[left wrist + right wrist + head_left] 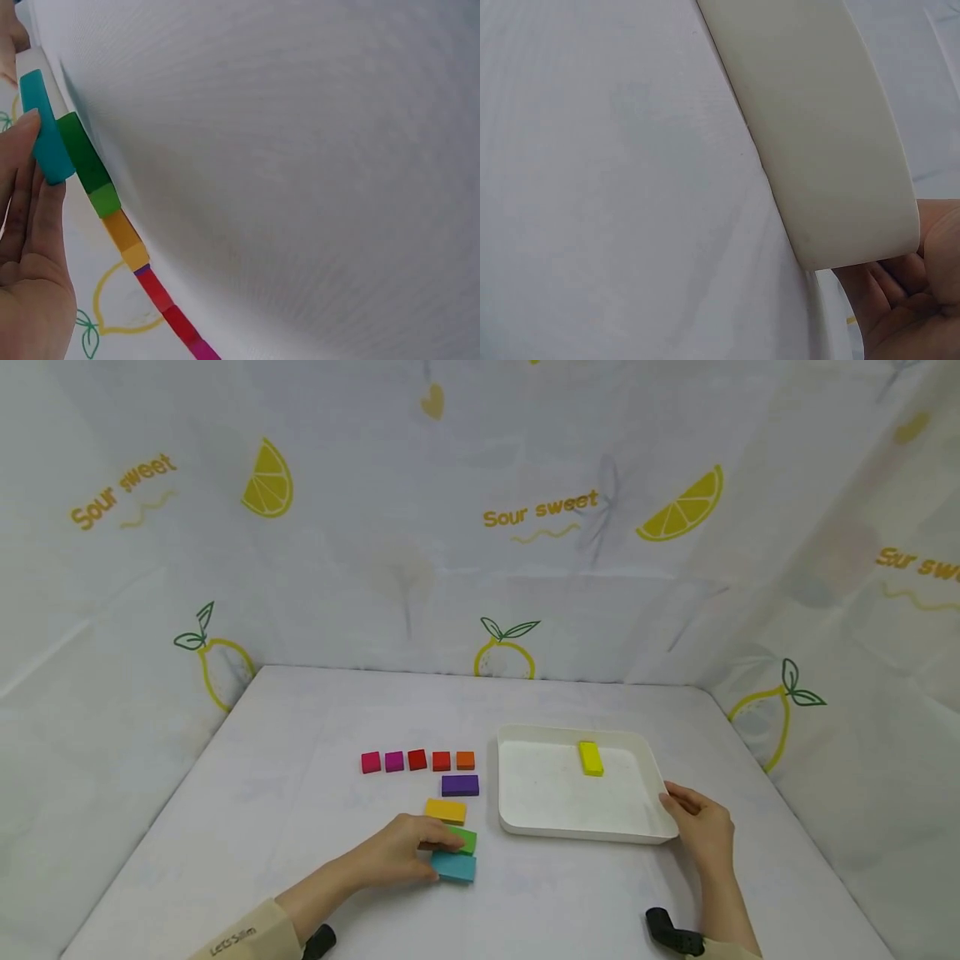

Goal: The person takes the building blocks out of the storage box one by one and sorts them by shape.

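Observation:
My left hand (401, 852) pinches a teal block (454, 867) by its left end; in the left wrist view the thumb lies on one side of the teal block (46, 131) and the fingers on the other. A green block (463, 841) lies just beyond it, partly covered by the fingers. At the right, my right hand (701, 822) holds the right edge of a white tray (585, 836), thumb at the rim. The tray's outer wall (825, 150) fills much of the right wrist view. Inside the tray lies a yellow block (590, 759), near the back.
Beyond the green block lie an orange-yellow block (446, 812) and a purple block (460, 786). A row of several small pink, magenta, red and orange blocks (417, 760) stands behind them, left of the tray. A lemon-print curtain (375, 568) hangs behind the white table (300, 760).

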`<state>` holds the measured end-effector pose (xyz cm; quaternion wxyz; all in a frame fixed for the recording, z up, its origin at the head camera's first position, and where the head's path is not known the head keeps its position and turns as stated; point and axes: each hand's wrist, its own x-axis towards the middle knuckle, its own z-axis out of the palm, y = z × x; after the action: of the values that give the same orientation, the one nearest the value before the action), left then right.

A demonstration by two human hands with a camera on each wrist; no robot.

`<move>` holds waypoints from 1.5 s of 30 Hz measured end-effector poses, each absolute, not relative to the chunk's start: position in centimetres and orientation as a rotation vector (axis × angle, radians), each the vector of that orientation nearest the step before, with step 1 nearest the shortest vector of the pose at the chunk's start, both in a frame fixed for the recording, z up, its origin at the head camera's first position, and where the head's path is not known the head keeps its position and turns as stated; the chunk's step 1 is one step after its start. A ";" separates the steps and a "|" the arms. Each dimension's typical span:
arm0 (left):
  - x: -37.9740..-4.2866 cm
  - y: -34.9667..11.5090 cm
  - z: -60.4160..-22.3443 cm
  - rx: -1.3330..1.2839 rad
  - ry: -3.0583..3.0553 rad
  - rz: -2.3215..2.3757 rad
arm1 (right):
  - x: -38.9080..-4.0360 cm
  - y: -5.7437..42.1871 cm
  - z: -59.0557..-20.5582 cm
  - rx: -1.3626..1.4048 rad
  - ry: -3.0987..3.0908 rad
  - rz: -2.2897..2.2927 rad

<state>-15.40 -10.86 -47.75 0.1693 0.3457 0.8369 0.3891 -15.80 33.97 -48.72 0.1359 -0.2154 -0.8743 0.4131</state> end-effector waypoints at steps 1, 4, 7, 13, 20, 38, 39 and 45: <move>-15.4 -10.9 -47.8 0.974 2.382 1.103 | -15.8 34.0 -48.8 -0.624 -2.531 1.197; -15.5 -10.8 -48.0 0.950 2.388 1.091 | -15.8 34.0 -48.9 -0.623 -2.528 1.197; -15.4 -10.8 -48.0 0.933 2.396 1.064 | -15.8 34.1 -48.9 -0.620 -2.525 1.201; -15.4 -10.7 -48.1 0.950 2.424 1.018 | -15.9 34.1 -49.0 -0.615 -2.509 1.210; -15.3 -10.7 -48.0 0.983 2.458 1.008 | -15.9 34.1 -49.0 -0.618 -2.520 1.202; -17.4 -5.1 -44.6 0.899 2.500 1.303 | -15.7 34.2 -49.0 -0.620 -2.522 1.200; -17.7 -4.3 -44.4 0.887 2.505 1.325 | -15.7 34.1 -49.0 -0.622 -2.523 1.199; -19.1 1.0 -43.5 0.839 2.577 1.377 | -15.8 34.1 -48.9 -0.615 -2.520 1.205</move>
<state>-19.06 1.00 -43.51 0.0506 0.2757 0.8466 0.4525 -15.80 34.09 -48.95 0.1403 -0.2131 -0.8723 0.4172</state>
